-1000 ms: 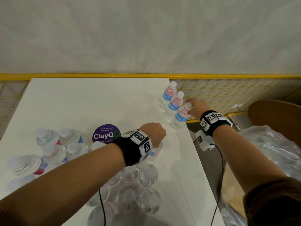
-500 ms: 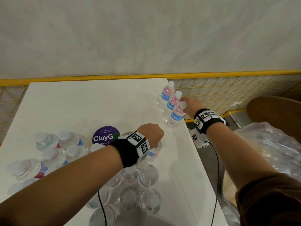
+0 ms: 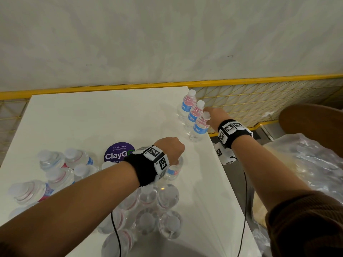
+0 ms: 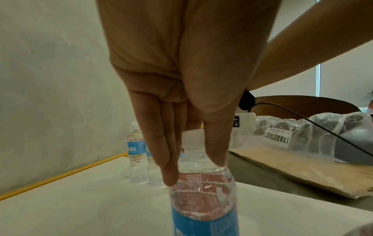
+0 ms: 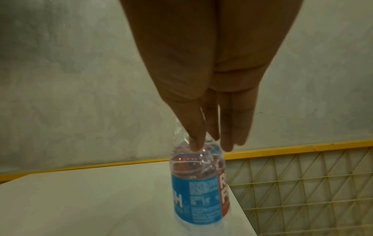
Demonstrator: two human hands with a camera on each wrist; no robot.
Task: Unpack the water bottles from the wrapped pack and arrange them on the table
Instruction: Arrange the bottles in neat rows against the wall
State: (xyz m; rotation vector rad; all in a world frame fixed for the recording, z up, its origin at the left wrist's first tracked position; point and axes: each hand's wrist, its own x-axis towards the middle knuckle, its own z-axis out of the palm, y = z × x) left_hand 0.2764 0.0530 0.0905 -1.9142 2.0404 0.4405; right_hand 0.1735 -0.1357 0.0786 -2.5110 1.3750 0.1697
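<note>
Lower left of head view: loose cluster of clear plastic water bottles (image 3: 55, 169) with white caps on the white worktop (image 3: 89, 123); more bottles bunched at bottom centre. Round purple "ClayGo" sticker (image 3: 118, 153) sits mid-frame. Left hand (image 3: 169, 148), centre: fingers and thumb pointing down, pinching the neck of an upright blue-labelled bottle (image 4: 201, 199) standing on the worktop. Right hand (image 3: 215, 117), upper right: fingertips clamped on the top of the nearest bottle (image 3: 199, 127) in a row of three upright bottles at the worktop's right edge. Far right: crumpled clear plastic wrap (image 3: 306, 164), off the worktop.
</note>
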